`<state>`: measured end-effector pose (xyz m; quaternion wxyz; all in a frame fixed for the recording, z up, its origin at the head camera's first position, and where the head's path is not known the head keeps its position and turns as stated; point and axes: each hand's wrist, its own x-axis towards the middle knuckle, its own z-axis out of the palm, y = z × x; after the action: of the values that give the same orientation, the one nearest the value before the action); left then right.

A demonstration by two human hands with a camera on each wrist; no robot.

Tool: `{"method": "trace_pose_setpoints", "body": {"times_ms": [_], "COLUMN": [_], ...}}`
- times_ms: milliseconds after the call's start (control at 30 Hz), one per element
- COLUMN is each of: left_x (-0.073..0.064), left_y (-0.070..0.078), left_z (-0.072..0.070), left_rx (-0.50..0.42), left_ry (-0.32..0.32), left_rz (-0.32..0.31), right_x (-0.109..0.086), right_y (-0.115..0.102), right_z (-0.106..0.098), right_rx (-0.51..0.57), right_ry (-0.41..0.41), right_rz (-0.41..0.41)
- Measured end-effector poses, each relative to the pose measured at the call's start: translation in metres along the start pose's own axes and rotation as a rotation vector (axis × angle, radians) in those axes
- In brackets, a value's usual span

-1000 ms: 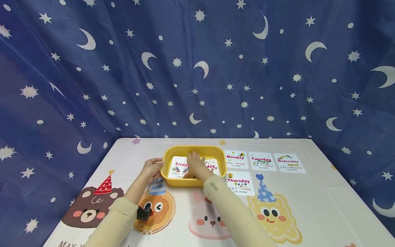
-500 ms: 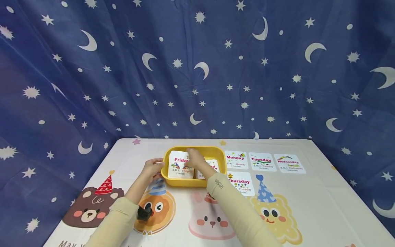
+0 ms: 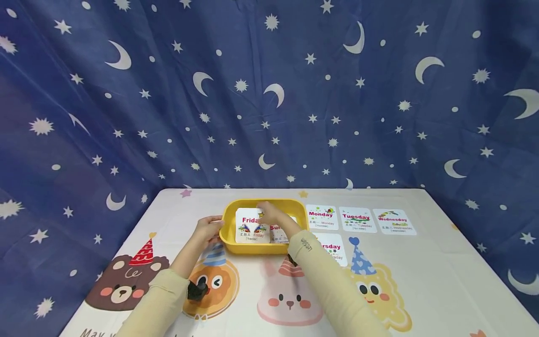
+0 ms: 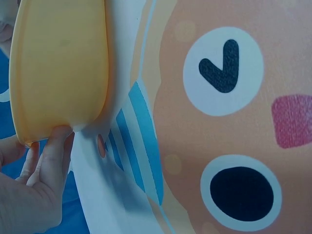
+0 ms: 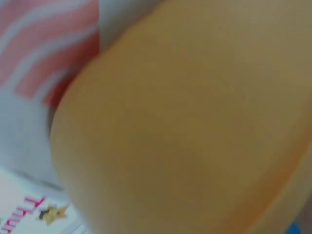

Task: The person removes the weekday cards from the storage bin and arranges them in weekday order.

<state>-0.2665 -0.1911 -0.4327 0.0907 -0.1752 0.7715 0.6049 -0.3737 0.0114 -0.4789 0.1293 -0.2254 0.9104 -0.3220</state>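
My left hand (image 3: 209, 228) grips the left end of a yellow plastic tray (image 3: 252, 249). In the left wrist view its fingers (image 4: 51, 158) hold the rim, thumb on one side and fingertips on the other. My right hand (image 3: 271, 216) reaches into the tray and pinches the upper right edge of a white "Friday" card (image 3: 247, 227). This card leans up inside the tray, overlapping a "Sunday" card (image 3: 279, 234) to its right. The right wrist view is filled mostly by the blurred tray wall (image 5: 170, 122); the right hand is hidden there.
Right of the tray lie "Monday" (image 3: 322, 217), "Tuesday" (image 3: 358, 220) and "Wednesday" (image 3: 394, 222) cards in a row. A "Thursday" card (image 3: 334, 248) lies below, partly covered by the right sleeve. A starry blue curtain (image 3: 269, 117) hangs behind the printed tablecloth (image 3: 442, 281).
The right hand, earlier spread over the cards, now pinches the Friday card, which has been raised from the tray floor and shifted slightly right. The left hand stays on the rim.
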Motion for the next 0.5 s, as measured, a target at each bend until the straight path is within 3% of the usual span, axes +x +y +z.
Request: {"method": "trace_pose_setpoints", "body": {"times_ms": [100,133,267,500], "left_x": [0.000,0.001,-0.001,0.000], "left_y": [-0.001,-0.002,-0.004,-0.001], "left_z": [0.000,0.000,-0.004,-0.002], "left_rx": [-0.009,-0.011,-0.010,-0.015], "left_ry": [-0.005,-0.009,-0.018,-0.015], "left_rz": [0.009,0.012,0.010,0.015], "right_x": [-0.012,-0.033,-0.058,-0.065], "right_y": [0.000,-0.020,-0.027,-0.026], "right_z": [-0.010,-0.022,-0.028,-0.031], "right_rx": [0.001,-0.004,-0.045,-0.209], "right_ry": [-0.042,-0.053,-0.003,0.109], "right_rz": [0.073,0.138,0.206,0.167]}}
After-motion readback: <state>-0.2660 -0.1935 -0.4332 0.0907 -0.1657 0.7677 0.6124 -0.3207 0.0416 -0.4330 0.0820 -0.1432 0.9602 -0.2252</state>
